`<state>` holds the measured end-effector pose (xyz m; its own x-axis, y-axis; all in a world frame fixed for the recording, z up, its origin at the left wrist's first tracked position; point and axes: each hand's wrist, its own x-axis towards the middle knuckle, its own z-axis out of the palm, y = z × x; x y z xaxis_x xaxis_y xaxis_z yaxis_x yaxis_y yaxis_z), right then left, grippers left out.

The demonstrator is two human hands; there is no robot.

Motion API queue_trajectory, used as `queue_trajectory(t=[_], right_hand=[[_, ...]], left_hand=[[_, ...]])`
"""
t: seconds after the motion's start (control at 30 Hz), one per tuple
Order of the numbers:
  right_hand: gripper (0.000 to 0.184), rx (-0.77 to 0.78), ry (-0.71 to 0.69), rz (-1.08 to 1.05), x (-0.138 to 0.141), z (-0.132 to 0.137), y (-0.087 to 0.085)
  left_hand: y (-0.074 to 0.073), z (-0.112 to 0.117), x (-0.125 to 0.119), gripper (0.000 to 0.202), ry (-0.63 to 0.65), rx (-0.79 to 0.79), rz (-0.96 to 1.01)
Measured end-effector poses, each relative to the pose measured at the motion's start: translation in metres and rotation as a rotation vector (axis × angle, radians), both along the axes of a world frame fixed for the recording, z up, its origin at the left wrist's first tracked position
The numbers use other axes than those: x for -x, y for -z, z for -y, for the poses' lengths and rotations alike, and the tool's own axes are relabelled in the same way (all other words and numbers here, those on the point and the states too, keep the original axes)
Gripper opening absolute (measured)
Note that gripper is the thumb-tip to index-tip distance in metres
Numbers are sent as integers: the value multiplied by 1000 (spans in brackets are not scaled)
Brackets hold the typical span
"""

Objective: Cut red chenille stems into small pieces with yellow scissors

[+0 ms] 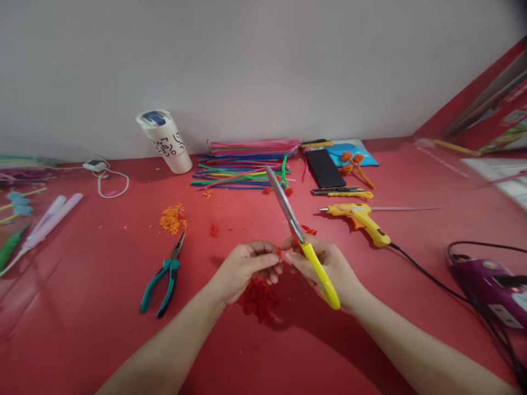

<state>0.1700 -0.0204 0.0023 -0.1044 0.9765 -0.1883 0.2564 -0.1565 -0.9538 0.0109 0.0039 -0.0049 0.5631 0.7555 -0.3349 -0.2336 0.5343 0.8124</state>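
My left hand is closed in a pinch on a small red fuzzy piece, which looks like a bit of pipe cleaner. My right hand holds scissors with yellow handles, their blades pointing up and away from me. The thumb and forefinger of that hand come close to the red piece; whether they touch it I cannot tell. Below my left hand lies a heap of red fuzzy pieces, partly hidden by the hand. Small red scraps lie just beyond my right hand.
Pliers and orange clippings lie left. Pipe cleaners, a tumbler and a phone are at the back. Right are a glue gun, its cord, and a purple power box.
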Motion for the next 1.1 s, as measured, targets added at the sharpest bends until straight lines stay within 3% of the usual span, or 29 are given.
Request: queue_trajectory(t=[0.1, 0.27, 0.47, 0.7, 0.77, 0.93, 1.1], right_hand=[[26, 91, -11, -152, 1, 1, 2], [27, 144, -32, -181, 0, 0, 1], [15, 87, -57, -72, 0, -1, 3], [18, -117, -49, 159, 0, -2, 3], [22, -171, -55, 267, -4, -3, 3], [29, -304, -116, 761, -15, -4, 4], [37, -383, -234, 1059, -14, -4, 8]], left_hand=[[1, 3, -1, 11, 97, 82, 25], [1, 3, 0, 10, 109, 123, 21], [1, 2, -3, 12, 24, -80, -119], [2, 3, -6, 7, -66, -152, -264], [3, 0, -4, 5, -172, -147, -230], [4, -10, 3, 7, -457, -121, -92], [3, -15, 8, 8, -566, -107, -16]])
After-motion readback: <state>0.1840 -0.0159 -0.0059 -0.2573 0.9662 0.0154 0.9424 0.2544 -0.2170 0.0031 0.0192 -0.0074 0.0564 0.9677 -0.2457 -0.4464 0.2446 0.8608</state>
